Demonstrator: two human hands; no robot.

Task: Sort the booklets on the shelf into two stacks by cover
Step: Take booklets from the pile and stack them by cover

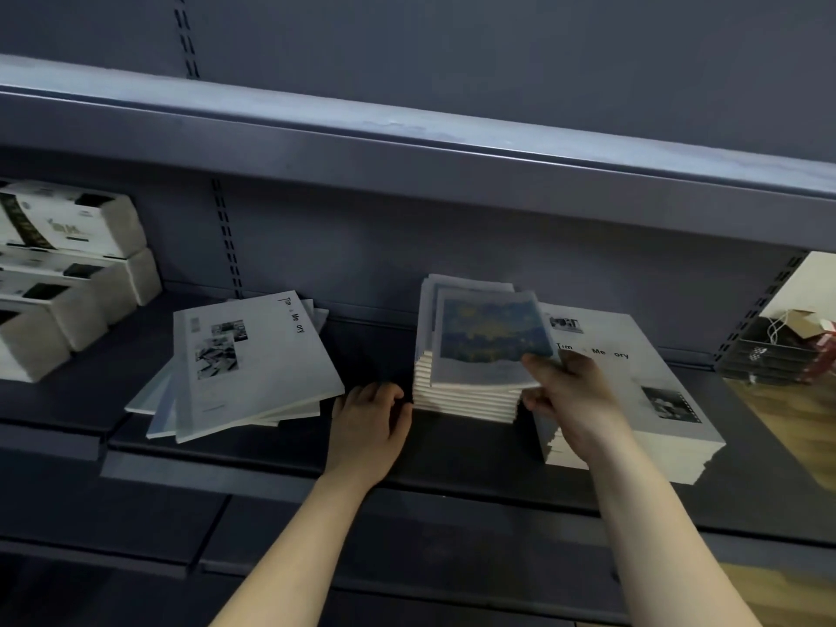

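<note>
Pinches, with the right hand (572,391), the near right corner of the top booklet (491,337): thumb on the cover, fingers curled under the edge, a narrow grip closed on that single booklet. Lays it slightly askew on the middle stack (466,395), the motion-blurred cover showing a blue-and-yellow painted picture inside a pale border. Rests the left hand (373,416) on the dark shelf (452,454) just beside the stack's left side, fingers loosely curled, holding nothing; contact with the stack impossible to tell.

Counts three groups of booklets on the one shelf. In the middle, a tall pile of roughly ten cream page edges, too blurred for an exact tally. Touching it on the right, the right stack (633,377), topped by a white cover with black lettering and small black-and-white photographs. Well apart on the left, a loose pile (253,364) of at least four, fanned, with the same white cover uppermost.

Beyond, at far left, four white boxes (68,273); overhead, the upper shelf (407,142); at far right, a wire basket (769,350).
</note>
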